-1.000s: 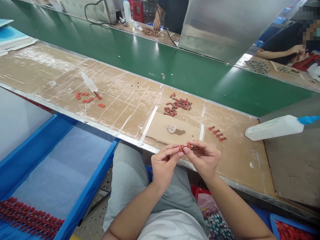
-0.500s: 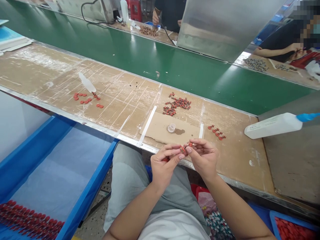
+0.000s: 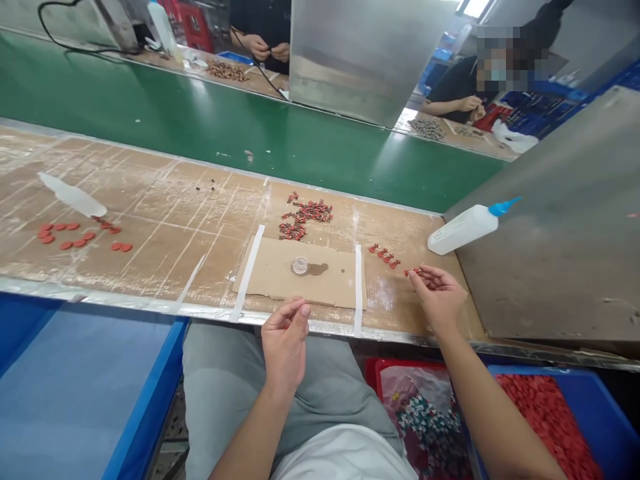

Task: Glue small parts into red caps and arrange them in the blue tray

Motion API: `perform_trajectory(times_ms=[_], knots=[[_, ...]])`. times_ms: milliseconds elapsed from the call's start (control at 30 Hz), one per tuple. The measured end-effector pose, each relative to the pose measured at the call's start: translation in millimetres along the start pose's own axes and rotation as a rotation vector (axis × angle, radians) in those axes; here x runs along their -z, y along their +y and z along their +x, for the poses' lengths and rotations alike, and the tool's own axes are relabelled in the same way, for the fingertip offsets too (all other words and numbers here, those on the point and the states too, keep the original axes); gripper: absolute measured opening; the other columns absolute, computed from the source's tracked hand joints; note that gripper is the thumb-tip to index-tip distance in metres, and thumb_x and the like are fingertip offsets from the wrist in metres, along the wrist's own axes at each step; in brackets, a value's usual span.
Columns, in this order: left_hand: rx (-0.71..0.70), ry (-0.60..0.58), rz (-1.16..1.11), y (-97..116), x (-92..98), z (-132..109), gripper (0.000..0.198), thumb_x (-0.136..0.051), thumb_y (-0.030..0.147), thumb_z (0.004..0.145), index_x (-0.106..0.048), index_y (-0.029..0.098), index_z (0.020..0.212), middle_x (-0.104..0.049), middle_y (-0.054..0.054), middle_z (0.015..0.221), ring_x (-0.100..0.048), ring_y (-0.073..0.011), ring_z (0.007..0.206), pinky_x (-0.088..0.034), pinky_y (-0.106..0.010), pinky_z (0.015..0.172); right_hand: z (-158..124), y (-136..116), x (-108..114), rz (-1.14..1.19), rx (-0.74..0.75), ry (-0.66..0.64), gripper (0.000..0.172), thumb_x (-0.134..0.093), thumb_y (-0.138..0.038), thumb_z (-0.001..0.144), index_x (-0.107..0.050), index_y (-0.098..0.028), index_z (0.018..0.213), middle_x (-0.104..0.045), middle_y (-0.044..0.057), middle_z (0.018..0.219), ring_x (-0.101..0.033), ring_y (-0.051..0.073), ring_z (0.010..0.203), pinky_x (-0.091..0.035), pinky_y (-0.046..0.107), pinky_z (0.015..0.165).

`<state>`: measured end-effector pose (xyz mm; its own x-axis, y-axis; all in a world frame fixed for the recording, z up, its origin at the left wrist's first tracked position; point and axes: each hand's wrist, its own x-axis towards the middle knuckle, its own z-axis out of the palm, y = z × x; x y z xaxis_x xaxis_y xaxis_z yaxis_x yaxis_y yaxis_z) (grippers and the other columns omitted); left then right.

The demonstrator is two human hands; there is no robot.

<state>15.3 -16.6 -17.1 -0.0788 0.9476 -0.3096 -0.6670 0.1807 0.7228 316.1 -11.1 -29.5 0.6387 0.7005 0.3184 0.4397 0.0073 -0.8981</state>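
The workbench [image 3: 165, 267] is brown card under strips of clear tape. Below its front edge, a blue tray [image 3: 150, 380] sits to the left, while a blue crate [image 3: 595, 400] heaped with red discs lies to the right, beside a clear bag [image 3: 425, 427] of mixed small parts.

Just above the front edge, the left hand [image 3: 285, 340] is half curled, thumb and forefinger close together with nothing visible between them. The right hand [image 3: 437, 300] reaches out to the right, its fingers loosely curled. A small red part [image 3: 413, 271] lies at its fingertips, though whether it is held or only touched cannot be told. A part this small calls for a light fingertip pinch and a steady placing.

Just beyond lies a slanting row of four like parts [image 3: 384, 256]. To the left, a cardboard sheet [image 3: 280, 280] carries a small clear cup [image 3: 300, 265], with a loose heap of red parts [image 3: 305, 217] behind it. Red discs [image 3: 65, 235] lie toward the far left, and a white glue bottle [image 3: 463, 230] with a blue nozzle lies at the right. Past the back edge run a green conveyor belt [image 3: 200, 140] and a steel panel [image 3: 365, 60], with a co-worker's hands [image 3: 265, 48] beyond.
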Motion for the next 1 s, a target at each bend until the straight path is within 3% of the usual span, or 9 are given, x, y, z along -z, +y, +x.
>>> perform_trajectory(times_ms=[100,267,533,767,833,933,1000], knots=[[0.035,-0.026,0.001,-3,-2.1,1,0.025,-0.084,0.032,0.068,-0.074,0.019,0.087,-0.064,0.002,0.073,-0.036,-0.0010,0.048,-0.031,-0.018,0.046,14,21,6,-0.166,0.077,-0.038,0.040,-0.077,-0.041,0.071,-0.069,-0.014,0.100,-0.073,0.010,0.083,-0.069,0.018,0.069,-0.058,0.031,0.068],[0.051,-0.041,-0.004,-3,-3.8,2,0.024,-0.082,0.031,0.071,-0.072,0.018,0.088,-0.059,0.004,0.067,-0.035,-0.0014,0.049,-0.030,-0.018,0.046,22,40,4,-0.424,0.217,-0.096,0.040,-0.070,-0.044,0.078,-0.069,-0.014,0.105,-0.075,0.010,0.088,-0.067,0.019,0.066,-0.057,0.035,0.068],[0.054,-0.020,0.005,-1,-3.2,4,0.025,-0.082,0.033,0.071,-0.071,0.018,0.087,-0.058,0.004,0.065,-0.034,-0.0018,0.048,-0.030,-0.017,0.046,23,43,2,-0.452,0.238,-0.104,0.037,-0.068,-0.043,0.079,-0.069,-0.016,0.105,-0.075,0.008,0.089,-0.065,0.018,0.062,-0.055,0.033,0.064],[0.053,-0.035,-0.012,1,-3.5,1,0.020,-0.078,0.030,0.077,-0.070,0.016,0.089,-0.057,0.003,0.068,-0.034,-0.0021,0.050,-0.032,-0.016,0.045,20,35,2,-0.478,0.260,-0.087,0.039,-0.071,-0.042,0.076,-0.069,-0.015,0.104,-0.076,0.008,0.089,-0.064,0.016,0.058,-0.055,0.032,0.063],[0.083,-0.029,-0.073,4,-3.6,1,0.018,-0.073,0.031,0.082,-0.071,0.014,0.088,-0.059,0.001,0.073,-0.036,-0.0024,0.052,-0.032,-0.015,0.044,17,29,4,-0.485,0.280,-0.030,0.038,-0.070,-0.041,0.077,-0.069,-0.016,0.106,-0.076,0.008,0.091,-0.061,0.014,0.055,-0.054,0.031,0.061],[0.232,-0.022,-0.253,7,-5.4,1,0.021,-0.064,0.031,0.087,-0.071,0.012,0.089,-0.064,-0.005,0.086,-0.045,-0.0041,0.057,-0.035,-0.015,0.044,1,11,4,-0.407,0.363,0.134,0.031,-0.065,-0.035,0.083,-0.067,-0.015,0.107,-0.075,0.010,0.089,-0.063,0.014,0.058,-0.053,0.029,0.059],[0.358,-0.011,-0.360,9,-8.2,1,0.022,-0.059,0.029,0.089,-0.072,0.011,0.092,-0.067,-0.009,0.094,-0.055,-0.0073,0.067,-0.043,-0.016,0.050,-20,-9,1,-0.298,0.457,0.158,0.024,-0.064,-0.028,0.084,-0.067,-0.017,0.105,-0.074,0.008,0.082,-0.063,0.015,0.059,-0.052,0.027,0.056]])
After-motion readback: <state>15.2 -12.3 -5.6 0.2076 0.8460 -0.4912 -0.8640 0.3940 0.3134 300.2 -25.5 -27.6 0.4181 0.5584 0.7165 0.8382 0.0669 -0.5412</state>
